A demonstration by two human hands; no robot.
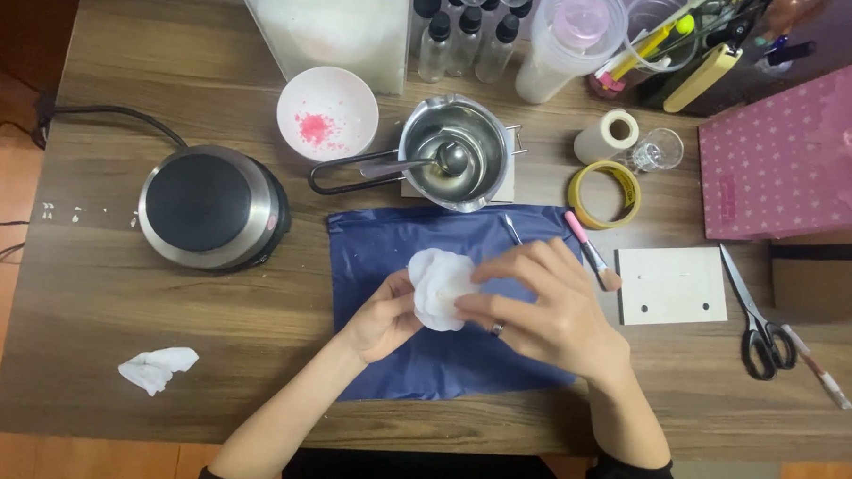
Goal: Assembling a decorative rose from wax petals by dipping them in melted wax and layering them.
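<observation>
A wooden tabletop (94, 294) carries everything here. Across its middle lies a dark blue sheet (388, 257), seemingly spread to protect the wood beneath the work. To the left sits a round black hotplate (210, 206), set off to the side with its cord running away. Behind the sheet stands a small metal pouring pot (453, 151) with a spoon in it, handle pointing left, and next to it a white bowl (327, 113) with pink crumbs. Scissors (758, 317) and a white card (672, 284) lie well to the right, and a pink-handled brush (591, 252) rests at the sheet's right edge.

Over the sheet, both hands hold a white, petal-shaped waxy flower (438, 287). The left hand (381, 318) cups it from below and the left, fingers curled around its edge to steady it. The right hand (546, 305) grips it from the right, thumb underneath and fingers arched over the top, probably shaping it. The flower's longer axis runs roughly toward and away from the person, its scalloped face turned up.

A crumpled white tissue (157, 367) lies near the front left.
</observation>
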